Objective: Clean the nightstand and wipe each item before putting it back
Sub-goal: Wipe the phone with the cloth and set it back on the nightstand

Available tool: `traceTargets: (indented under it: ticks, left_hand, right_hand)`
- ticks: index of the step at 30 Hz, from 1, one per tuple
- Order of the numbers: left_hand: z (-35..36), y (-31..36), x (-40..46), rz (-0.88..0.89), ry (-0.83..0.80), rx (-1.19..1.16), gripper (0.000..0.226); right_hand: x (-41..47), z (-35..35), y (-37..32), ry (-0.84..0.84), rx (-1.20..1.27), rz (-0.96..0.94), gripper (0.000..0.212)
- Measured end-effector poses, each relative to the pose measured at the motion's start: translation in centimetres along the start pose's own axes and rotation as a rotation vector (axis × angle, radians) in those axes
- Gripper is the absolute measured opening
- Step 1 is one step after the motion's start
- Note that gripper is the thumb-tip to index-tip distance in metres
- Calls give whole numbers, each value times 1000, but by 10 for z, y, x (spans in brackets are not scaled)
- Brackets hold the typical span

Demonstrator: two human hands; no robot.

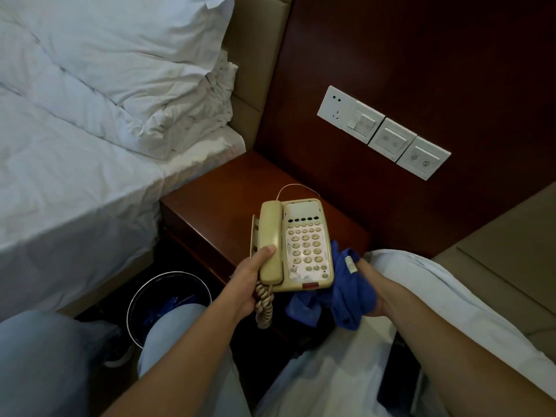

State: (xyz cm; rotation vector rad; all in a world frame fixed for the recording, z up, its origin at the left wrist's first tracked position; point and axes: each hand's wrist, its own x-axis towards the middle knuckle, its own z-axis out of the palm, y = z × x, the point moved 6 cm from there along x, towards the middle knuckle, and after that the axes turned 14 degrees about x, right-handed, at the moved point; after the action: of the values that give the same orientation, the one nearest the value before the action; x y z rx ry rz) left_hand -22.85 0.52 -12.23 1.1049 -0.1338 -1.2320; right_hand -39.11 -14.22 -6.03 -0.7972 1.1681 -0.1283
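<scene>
A beige corded telephone (pixel 305 245) with its handset on the cradle is held above the front edge of the dark wooden nightstand (pixel 216 206). My left hand (pixel 249 281) grips its left side, thumb on the handset, and the coiled cord hangs below the palm. My right hand (pixel 371 287) holds a bunched blue cloth (pixel 352 293) against the phone's lower right side and underside. The cloth hides most of my right hand's fingers. A thin wire runs from the phone's back toward the wall.
A white bed (pixel 75 176) with rumpled pillows borders the nightstand on the left. A black waste bin (pixel 168 299) stands on the floor below it. White wall switches and a socket (pixel 382 130) sit on the wood panel behind. Another bed's white sheet lies at right.
</scene>
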Motion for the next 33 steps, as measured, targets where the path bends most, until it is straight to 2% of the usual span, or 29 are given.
traceTargets:
  ticks: [2,6,11,16,18,20,22,24,26,27,30,33]
  left_hand:
    - [3,1,-8,16,-7,26,58]
    - [13,0,-25,29,-32,87,55]
    - [20,7,-44,72,-35,219,58]
    - [22,24,-58,109,-14,329,56]
    - [23,33,-60,126,-4,369,54]
    - [22,44,-58,139,3,414,54]
    - [20,56,-55,148,-1,457,53]
    - [18,66,-48,145,16,472,53]
    - [14,76,-37,135,36,480,53]
    - [11,80,-31,130,38,483,55]
    - [-2,95,-7,112,58,486,71]
    - [-17,111,19,84,48,503,78]
  right_hand:
    - [-11,-10,-4,106,-73,-47,40]
    - [-36,-5,3,-11,-2,66,36]
    - [-60,-30,5,16,-176,4,36]
    - [-69,-37,12,-102,-320,15,34]
    - [-69,-33,6,-118,-440,-80,27]
    - [-66,-27,-4,-72,-672,-285,18]
    - [-56,-21,-10,53,-1003,-496,22]
    - [-53,-9,-13,156,-1263,-629,29]
    - [-53,6,-18,194,-1348,-706,17]
    - [-53,13,-20,184,-1358,-724,18]
    - [-35,29,-30,156,-1369,-716,30]
    - [-12,47,-41,149,-1377,-723,58]
